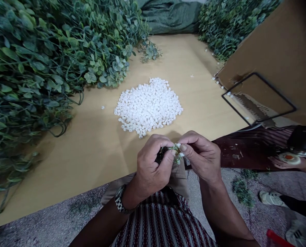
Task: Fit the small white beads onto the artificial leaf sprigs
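My left hand [154, 163] is closed in a pinch around a small green artificial sprig [177, 151] with white tips, above the table's front edge. The thumb and forefinger of my right hand [203, 154] meet at the sprig's white end. They press together there, and whatever small piece is between them is mostly covered by the fingertips. Just beyond both hands, a wide pile of small white bead-like pieces [149, 106] lies on the tan tabletop [91, 151]. One loose white piece [103, 107] sits left of the pile.
Artificial greenery [52, 51] is heaped along the left, with more foliage [235, 27] at the back right. A cardboard sheet [279, 61] and a thin black rectangular frame [273, 87] stand at the right. Another person's hand [279, 163] holds a round item beyond the table's right edge.
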`<state>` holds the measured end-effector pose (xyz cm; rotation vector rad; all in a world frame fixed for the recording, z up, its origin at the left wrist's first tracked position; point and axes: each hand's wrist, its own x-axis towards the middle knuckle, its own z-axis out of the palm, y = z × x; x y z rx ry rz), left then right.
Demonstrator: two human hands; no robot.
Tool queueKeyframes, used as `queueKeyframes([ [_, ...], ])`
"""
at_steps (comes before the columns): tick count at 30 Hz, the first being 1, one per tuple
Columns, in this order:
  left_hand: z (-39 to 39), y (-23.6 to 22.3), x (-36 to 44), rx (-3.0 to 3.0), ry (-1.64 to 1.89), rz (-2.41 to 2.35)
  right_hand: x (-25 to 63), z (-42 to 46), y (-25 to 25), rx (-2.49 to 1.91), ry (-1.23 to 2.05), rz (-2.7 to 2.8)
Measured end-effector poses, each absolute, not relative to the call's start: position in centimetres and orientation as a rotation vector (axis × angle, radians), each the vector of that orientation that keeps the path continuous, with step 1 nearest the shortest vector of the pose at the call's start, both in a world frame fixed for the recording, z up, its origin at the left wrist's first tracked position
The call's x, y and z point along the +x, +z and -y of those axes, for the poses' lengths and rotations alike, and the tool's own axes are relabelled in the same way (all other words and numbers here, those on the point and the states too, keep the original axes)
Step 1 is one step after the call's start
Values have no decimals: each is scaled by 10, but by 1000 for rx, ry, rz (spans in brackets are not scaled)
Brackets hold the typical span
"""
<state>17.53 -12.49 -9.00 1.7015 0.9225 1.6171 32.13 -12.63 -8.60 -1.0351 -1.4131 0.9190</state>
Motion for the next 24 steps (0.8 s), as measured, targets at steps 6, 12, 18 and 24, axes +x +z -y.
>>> queueKeyframes([
  [6, 125, -93, 175, 1745, 1649, -933, 322, 127, -85, -1062, 876, 1426],
  [12, 125, -94, 177, 1817, 1669, -938, 321, 127, -84, -1093, 884, 1430],
  [18, 126, -92, 177, 1829, 1656, -959, 321, 128, -87, -1081, 883, 1420],
  [24, 127, -90, 176, 1864, 1606, -1037, 321, 128, -89, -1108, 881, 1408],
])
